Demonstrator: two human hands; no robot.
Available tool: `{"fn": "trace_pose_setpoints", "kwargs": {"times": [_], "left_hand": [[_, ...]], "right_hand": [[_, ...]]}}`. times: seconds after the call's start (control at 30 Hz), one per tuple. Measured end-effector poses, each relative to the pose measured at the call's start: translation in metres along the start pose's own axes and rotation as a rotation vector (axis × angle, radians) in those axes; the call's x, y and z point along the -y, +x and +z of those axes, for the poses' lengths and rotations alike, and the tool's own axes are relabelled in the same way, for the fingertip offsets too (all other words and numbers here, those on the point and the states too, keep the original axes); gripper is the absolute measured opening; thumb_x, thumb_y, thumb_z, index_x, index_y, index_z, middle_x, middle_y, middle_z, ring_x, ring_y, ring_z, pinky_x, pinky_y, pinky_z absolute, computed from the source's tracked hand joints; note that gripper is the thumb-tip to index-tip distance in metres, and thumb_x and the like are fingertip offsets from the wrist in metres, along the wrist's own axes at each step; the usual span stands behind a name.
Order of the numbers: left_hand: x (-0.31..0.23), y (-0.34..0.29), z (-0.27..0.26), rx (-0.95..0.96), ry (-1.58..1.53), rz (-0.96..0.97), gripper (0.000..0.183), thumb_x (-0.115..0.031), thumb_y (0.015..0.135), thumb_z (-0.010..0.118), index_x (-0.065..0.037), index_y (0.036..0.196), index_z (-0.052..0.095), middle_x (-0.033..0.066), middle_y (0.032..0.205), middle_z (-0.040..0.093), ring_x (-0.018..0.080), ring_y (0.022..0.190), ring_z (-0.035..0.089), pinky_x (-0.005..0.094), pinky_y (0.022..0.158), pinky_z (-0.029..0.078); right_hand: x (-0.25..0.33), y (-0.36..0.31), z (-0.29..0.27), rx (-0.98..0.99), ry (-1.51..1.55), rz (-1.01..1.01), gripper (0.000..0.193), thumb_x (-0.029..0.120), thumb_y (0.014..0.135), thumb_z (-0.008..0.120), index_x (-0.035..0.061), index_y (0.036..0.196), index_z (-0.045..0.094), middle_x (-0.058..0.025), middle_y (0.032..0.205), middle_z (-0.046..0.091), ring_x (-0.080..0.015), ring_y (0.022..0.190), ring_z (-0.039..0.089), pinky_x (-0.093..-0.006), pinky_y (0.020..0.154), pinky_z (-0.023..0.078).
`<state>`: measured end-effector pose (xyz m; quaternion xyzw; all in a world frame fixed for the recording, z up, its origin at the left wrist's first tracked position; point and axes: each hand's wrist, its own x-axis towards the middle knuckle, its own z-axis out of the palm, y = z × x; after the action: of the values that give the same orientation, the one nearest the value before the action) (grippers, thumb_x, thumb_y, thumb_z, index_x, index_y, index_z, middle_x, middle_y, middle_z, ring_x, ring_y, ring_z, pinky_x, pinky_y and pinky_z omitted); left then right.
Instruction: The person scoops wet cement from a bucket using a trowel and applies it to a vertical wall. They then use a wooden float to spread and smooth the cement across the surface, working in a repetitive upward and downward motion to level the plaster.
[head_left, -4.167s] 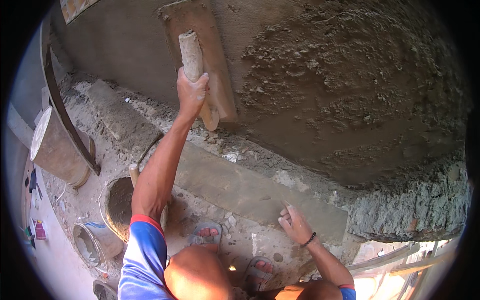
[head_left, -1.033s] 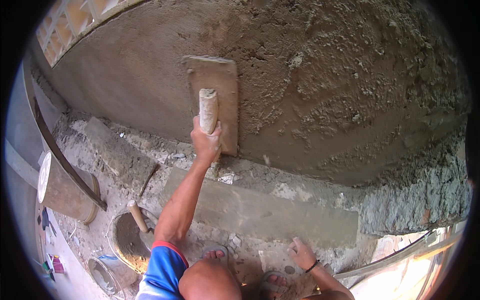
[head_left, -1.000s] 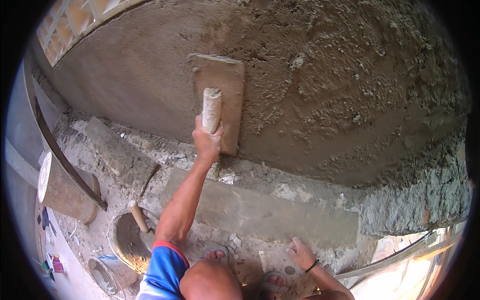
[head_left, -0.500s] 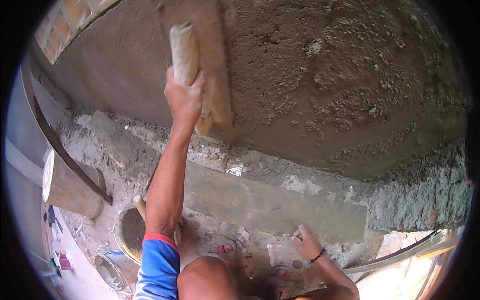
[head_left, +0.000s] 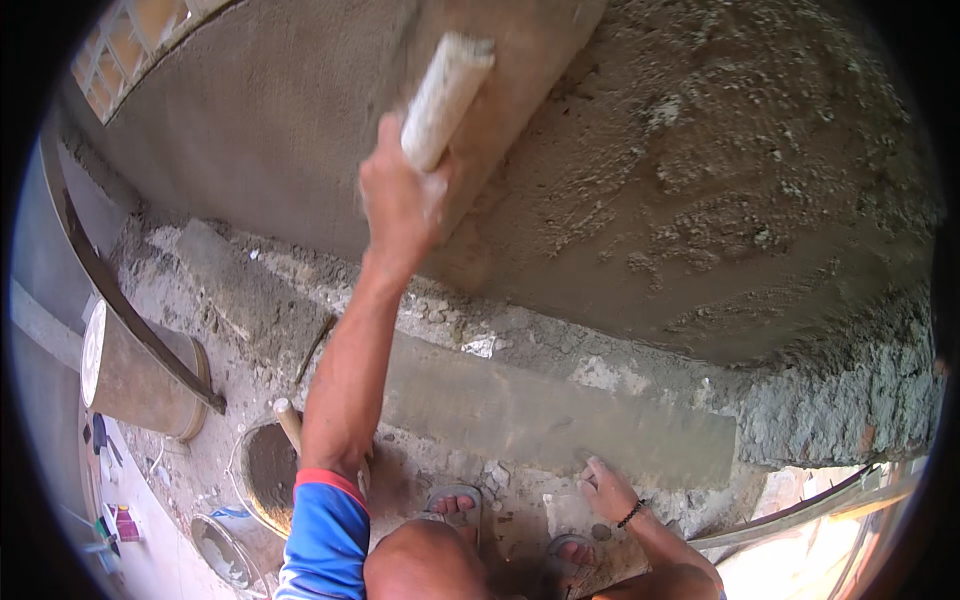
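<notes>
My left hand (head_left: pixel 402 195) is closed around the pale, mortar-coated handle of a long plastering float (head_left: pixel 448 100). The float's flat board lies against the wet mortar wall (head_left: pixel 690 170), tilted with its top to the right; motion blurs it a little. Left of the float the mortar is smooth, while on the right it is rough and lumpy. My right hand (head_left: pixel 610 495), with a dark bead bracelet at the wrist, is low on the right. Its fingers reach the near edge of a mortar-smeared plank (head_left: pixel 540 400) and hold nothing visible.
A bucket of mortar (head_left: pixel 268 470) with a wooden handle (head_left: pixel 288 420) in it stands by my left arm. Behind it are a tilted bucket (head_left: pixel 150 370) and a curved strip (head_left: pixel 95 265). Another pail (head_left: pixel 225 550) sits lower left. Rubble lies along the wall's foot.
My left hand has moved right across the wall with the float, whose top now leans right. My right hand stays by the plank's edge, nearly unmoved.
</notes>
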<state>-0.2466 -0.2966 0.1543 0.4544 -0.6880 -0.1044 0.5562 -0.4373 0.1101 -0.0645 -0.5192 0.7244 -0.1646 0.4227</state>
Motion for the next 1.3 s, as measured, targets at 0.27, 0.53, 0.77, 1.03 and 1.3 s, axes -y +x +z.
{"fn": "trace_pose_setpoints", "kwargs": {"times": [0.27, 0.53, 0.77, 1.03, 1.3], "left_hand": [[0.072, -0.004, -0.020, -0.062, -0.110, -0.236, 0.032, -0.013, 0.080, 0.075, 0.001, 0.102, 0.055, 0.0183, 0.086, 0.068, 0.0245, 0.078, 0.068, 0.0376, 0.072, 0.052], [0.075, -0.046, 0.009, -0.087, -0.092, -0.138, 0.033, -0.014, 0.082, 0.075, 0.001, 0.102, 0.054, 0.0206, 0.086, 0.067, 0.0292, 0.080, 0.069, 0.0386, 0.074, 0.051], [0.039, -0.041, 0.011, -0.129, -0.036, -0.081, 0.034, -0.012, 0.081, 0.076, 0.000, 0.103, 0.052, 0.0213, 0.084, 0.066, 0.0350, 0.081, 0.069, 0.0413, 0.073, 0.051], [0.028, -0.039, 0.011, -0.151, -0.031, -0.142, 0.037, -0.010, 0.079, 0.076, 0.000, 0.104, 0.051, 0.0237, 0.085, 0.066, 0.0410, 0.082, 0.068, 0.0435, 0.073, 0.051], [0.062, -0.064, 0.018, -0.146, -0.047, -0.189, 0.035, -0.011, 0.081, 0.074, 0.000, 0.106, 0.054, 0.0200, 0.091, 0.067, 0.0273, 0.085, 0.068, 0.0373, 0.078, 0.051]], "right_hand": [[0.000, 0.008, 0.000, -0.043, -0.028, -0.074, 0.042, 0.018, 0.088, 0.061, -0.0026, 0.123, 0.052, -0.0158, 0.093, 0.067, -0.0380, 0.088, 0.064, -0.0471, 0.077, 0.051], [0.000, 0.000, 0.001, -0.059, -0.063, -0.065, 0.033, 0.017, 0.087, 0.062, -0.0036, 0.111, 0.054, -0.0169, 0.095, 0.066, -0.0380, 0.090, 0.062, -0.0459, 0.079, 0.050], [-0.010, -0.003, 0.002, -0.054, -0.031, -0.043, 0.034, 0.017, 0.087, 0.063, -0.0032, 0.113, 0.055, -0.0178, 0.098, 0.064, -0.0381, 0.094, 0.061, -0.0448, 0.081, 0.049], [-0.018, -0.012, 0.003, -0.038, -0.057, -0.042, 0.039, 0.020, 0.088, 0.062, -0.0032, 0.119, 0.054, -0.0172, 0.098, 0.064, -0.0364, 0.093, 0.062, -0.0449, 0.080, 0.049], [0.018, 0.005, -0.007, -0.074, -0.004, -0.098, 0.042, 0.017, 0.088, 0.062, -0.0020, 0.124, 0.053, -0.0178, 0.099, 0.064, -0.0374, 0.094, 0.062, -0.0443, 0.080, 0.050]]}}
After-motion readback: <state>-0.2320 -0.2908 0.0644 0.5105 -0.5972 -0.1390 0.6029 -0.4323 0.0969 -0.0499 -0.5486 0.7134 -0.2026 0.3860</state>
